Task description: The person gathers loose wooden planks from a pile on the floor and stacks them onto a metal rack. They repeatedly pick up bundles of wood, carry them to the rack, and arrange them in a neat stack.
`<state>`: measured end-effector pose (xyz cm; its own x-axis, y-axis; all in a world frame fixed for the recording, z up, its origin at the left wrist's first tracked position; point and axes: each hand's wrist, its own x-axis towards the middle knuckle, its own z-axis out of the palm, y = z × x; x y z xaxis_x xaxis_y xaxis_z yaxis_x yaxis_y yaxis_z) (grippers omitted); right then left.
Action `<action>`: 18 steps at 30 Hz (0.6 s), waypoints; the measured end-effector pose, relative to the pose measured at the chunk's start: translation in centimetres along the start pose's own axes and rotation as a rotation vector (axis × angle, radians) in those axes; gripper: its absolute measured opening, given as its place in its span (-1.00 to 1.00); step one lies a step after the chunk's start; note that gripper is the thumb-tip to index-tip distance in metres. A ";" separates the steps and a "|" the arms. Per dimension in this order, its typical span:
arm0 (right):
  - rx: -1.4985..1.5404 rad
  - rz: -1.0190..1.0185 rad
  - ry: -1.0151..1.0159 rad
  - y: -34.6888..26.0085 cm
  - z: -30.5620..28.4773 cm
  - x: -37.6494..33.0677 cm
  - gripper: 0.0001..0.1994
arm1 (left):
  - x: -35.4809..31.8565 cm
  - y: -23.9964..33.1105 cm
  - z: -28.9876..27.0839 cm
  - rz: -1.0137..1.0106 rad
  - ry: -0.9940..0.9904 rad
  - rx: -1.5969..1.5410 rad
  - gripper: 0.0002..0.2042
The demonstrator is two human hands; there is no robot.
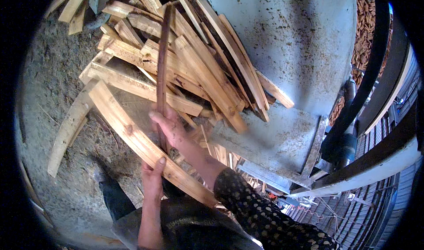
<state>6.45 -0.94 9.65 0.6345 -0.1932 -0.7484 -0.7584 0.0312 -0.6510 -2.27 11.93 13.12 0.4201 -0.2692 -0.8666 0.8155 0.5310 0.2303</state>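
Note:
My left hand [153, 176] grips a long pale plank [130, 130] near its lower end, thumb over the edge. The plank slants from the upper left down toward my body and has a dark knot on its face. My right hand [171, 127] is closed round a narrow dark-brown strip [162, 69], just above the plank. That strip stands nearly upright in the picture, in front of the woodpile; whether it is wood or rusty metal I cannot tell. Part of its lower end is hidden behind my right hand and the plank.
Cut wood pieces [198, 73] lie heaped crosswise ahead. A large grey metal sheet [287, 42] with brown specks borders them on the right. Another pale plank [66, 135] rests on the dirt floor [44, 91] at left. Wood chips [365, 24] and a dark machine cylinder [344, 150] stand far right.

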 end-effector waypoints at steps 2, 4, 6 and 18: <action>-0.390 -0.030 0.133 0.6 -1.7 -3.6 -0.63 | 0.4 -0.4 -1.6 -0.008 0.060 -0.066 -0.71; -0.809 0.090 0.183 4.4 -6.9 -11.2 -0.60 | 0.6 0.3 -2.8 0.060 0.089 -0.183 -0.72; -1.233 0.432 -0.087 11.6 -14.7 -22.8 -0.46 | 0.9 1.3 -3.8 0.099 0.077 -0.120 -0.73; -1.375 -0.316 0.565 -8.5 -26.3 -1.8 -0.08 | 2.3 1.0 -3.6 0.123 0.062 -0.107 -0.66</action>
<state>7.82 -26.66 19.91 0.8960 -0.3657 -0.2521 -0.3547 -0.9307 0.0893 -1.96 14.72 9.71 0.4860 -0.1482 -0.8613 0.7107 0.6405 0.2908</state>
